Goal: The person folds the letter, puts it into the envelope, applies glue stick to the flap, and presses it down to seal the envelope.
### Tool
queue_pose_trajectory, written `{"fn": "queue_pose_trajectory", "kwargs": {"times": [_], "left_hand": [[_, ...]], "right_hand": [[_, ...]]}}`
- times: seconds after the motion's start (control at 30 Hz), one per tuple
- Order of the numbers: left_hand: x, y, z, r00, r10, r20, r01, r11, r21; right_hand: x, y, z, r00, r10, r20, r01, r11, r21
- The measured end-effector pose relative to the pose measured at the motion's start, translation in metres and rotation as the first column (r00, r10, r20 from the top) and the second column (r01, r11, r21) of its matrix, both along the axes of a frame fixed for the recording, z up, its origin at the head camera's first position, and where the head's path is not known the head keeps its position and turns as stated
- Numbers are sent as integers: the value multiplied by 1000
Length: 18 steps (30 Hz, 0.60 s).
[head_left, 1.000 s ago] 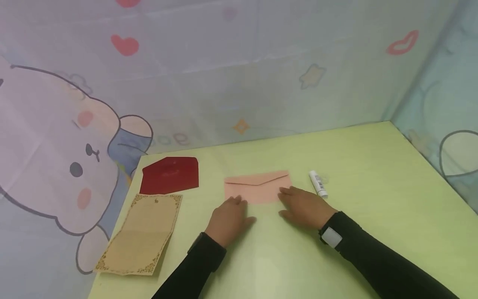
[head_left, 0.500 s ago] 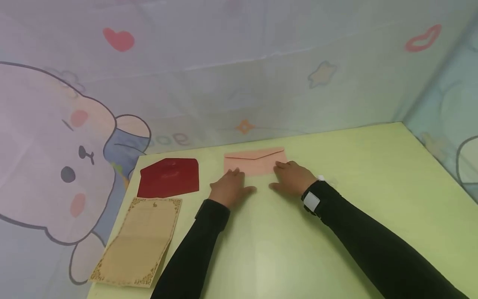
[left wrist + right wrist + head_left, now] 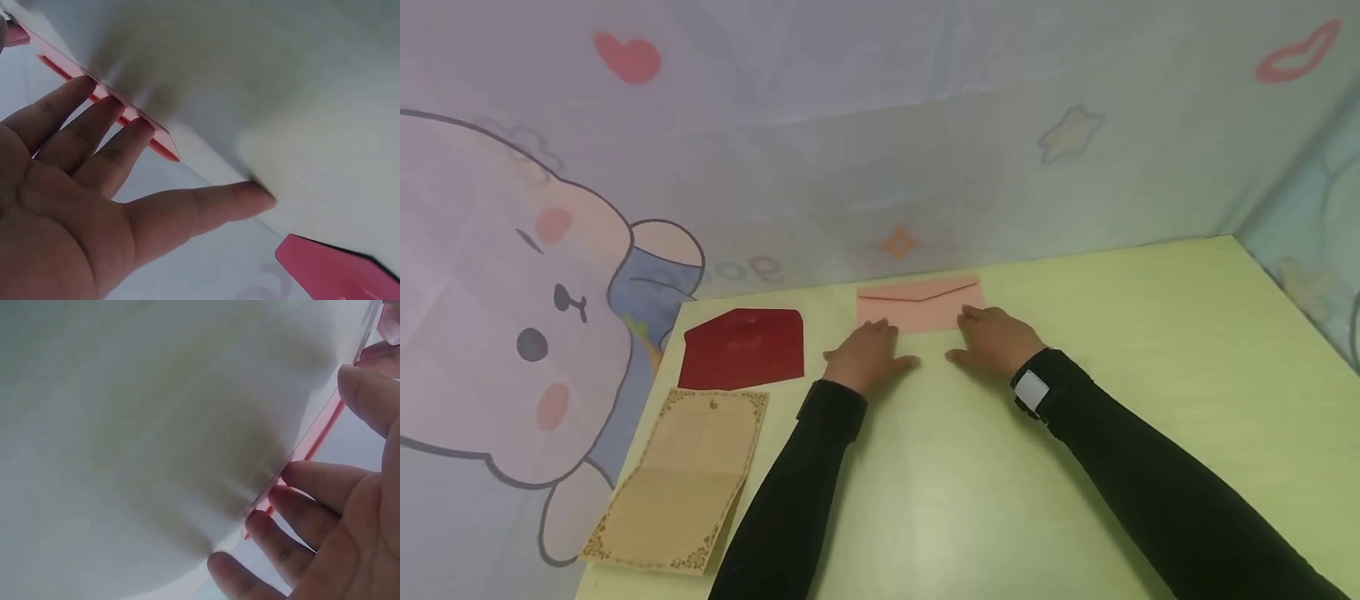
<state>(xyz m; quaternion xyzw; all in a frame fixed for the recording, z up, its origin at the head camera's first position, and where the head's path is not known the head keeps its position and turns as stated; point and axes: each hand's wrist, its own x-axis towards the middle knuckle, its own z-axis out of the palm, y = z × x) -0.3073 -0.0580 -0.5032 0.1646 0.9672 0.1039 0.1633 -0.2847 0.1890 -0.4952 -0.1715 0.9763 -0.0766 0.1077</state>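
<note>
A pink envelope [image 3: 917, 310] lies flat near the back of the table, its pointed flap folded down along the far side. My left hand [image 3: 863, 358] touches its near left corner with the fingertips, thumb spread inward. At the near right corner, the fingertips of my right hand [image 3: 998, 340] rest on the paper. Both wrist views show extended fingers along the pink edge, with the left fingers [image 3: 106, 140] and right fingers [image 3: 306, 512] curled round nothing.
To the left lies a red envelope [image 3: 743, 350] with its flap raised. In front of it is a creased tan letter sheet [image 3: 688, 479] with an ornate border, its lower end lifted. A printed cloth [image 3: 820, 150] hangs behind the table [image 3: 925, 500].
Both hands have slid the pink envelope away from me, toward the table's back edge. The white glue stick on the right has gone out of sight behind my right wrist.
</note>
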Motion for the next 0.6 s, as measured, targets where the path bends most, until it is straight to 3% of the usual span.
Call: {"fn": "queue_pose_trajectory", "kwargs": {"times": [0.07,0.13,0.2,0.27,0.3,0.37,0.43,0.53,0.6], "left_hand": [[-7,3,-2,1000,-27,-12,27,1000,2],[-26,-2,-27,996,-72,-61,74,997,34],[-33,-8,-31,994,-94,-57,98,992,77],[-32,-23,-32,995,-90,-49,96,986,135],[-26,-33,-29,996,-76,-50,83,983,163],[0,-55,0,999,-10,-35,16,984,176],[21,-89,15,992,81,-99,-64,985,159],[50,-144,43,951,229,-210,-212,972,101],[61,-178,58,921,310,-237,-300,951,78]], "right_hand": [[-3,4,-4,1000,-11,1,11,1000,11],[-6,7,-8,1000,-23,-7,23,1000,-2],[-6,8,-10,1000,-23,-17,22,999,-37],[-1,5,-9,1000,-15,-10,14,995,-97],[5,3,-7,1000,-5,-4,4,992,-129],[19,-1,-1,1000,23,10,-21,983,-181],[36,-6,5,998,58,41,-46,969,-244],[59,-13,13,987,121,105,-81,943,-323],[71,-19,17,974,160,160,-93,926,-365]]}}
